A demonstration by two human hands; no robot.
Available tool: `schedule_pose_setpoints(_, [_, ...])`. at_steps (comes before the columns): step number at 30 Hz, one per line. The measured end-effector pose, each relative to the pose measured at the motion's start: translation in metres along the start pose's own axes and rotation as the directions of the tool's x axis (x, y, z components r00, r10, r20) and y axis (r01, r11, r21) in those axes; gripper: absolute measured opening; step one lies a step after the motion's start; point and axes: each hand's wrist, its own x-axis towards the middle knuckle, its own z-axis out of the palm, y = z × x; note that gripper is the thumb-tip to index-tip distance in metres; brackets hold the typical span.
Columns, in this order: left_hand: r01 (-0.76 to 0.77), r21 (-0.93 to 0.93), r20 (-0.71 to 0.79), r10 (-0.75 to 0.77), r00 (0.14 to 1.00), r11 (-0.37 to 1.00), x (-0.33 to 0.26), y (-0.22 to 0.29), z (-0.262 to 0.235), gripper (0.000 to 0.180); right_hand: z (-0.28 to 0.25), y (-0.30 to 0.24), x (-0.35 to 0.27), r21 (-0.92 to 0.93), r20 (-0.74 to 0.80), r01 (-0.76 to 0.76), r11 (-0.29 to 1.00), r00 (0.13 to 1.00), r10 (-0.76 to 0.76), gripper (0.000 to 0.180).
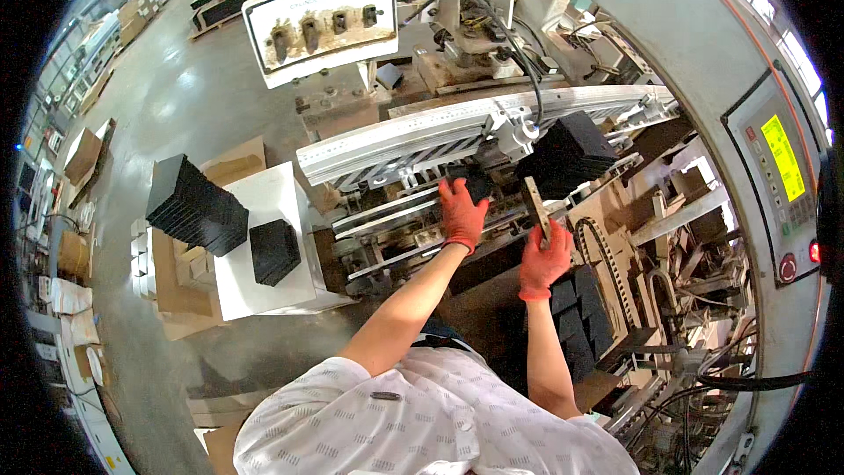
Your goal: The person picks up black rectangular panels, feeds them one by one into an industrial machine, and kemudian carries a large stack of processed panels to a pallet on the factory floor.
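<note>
Both of my hands wear red gloves. My left hand (pixel 462 218) reaches over the rails of a machine, its fingers and thumb closed on a small black block (pixel 476 181). Where the fingertips meet it is partly hidden. To the right, my right hand (pixel 546 266) is wrapped round the lower end of a narrow, wood-coloured bar (pixel 535 204) that points up and away. Just beyond the bar stands a stack of black rectangular pieces (pixel 570 154) on the machine. More flat black pieces (pixel 580 321) lie below and right of my right hand.
At left, a white-topped stand (pixel 237 295) bears a leaning black stack (pixel 195 207) and a smaller black pile (pixel 274 252). A long white metal rail (pixel 378 154) crosses beyond my hands. A switch box (pixel 321 25) stands farther back. A control panel (pixel 778 167) with a lit screen is at right.
</note>
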Motion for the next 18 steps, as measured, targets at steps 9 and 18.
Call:
schedule_pose_setpoints(9, [0.043,0.269,0.126,-0.08,0.989,0.962,0.021,0.01,0.0,0.059,-0.052,0.018,-0.001,-0.09,-0.115,-0.075,0.993,0.991,0.064,0.029])
schedule_pose_setpoints(18, [-0.04,0.069,-0.03,0.042,0.999,0.997,0.009,-0.017,0.02,0.047,-0.081,-0.033,0.072,0.245,-0.201,-0.167,0.955,0.955,0.218,0.039])
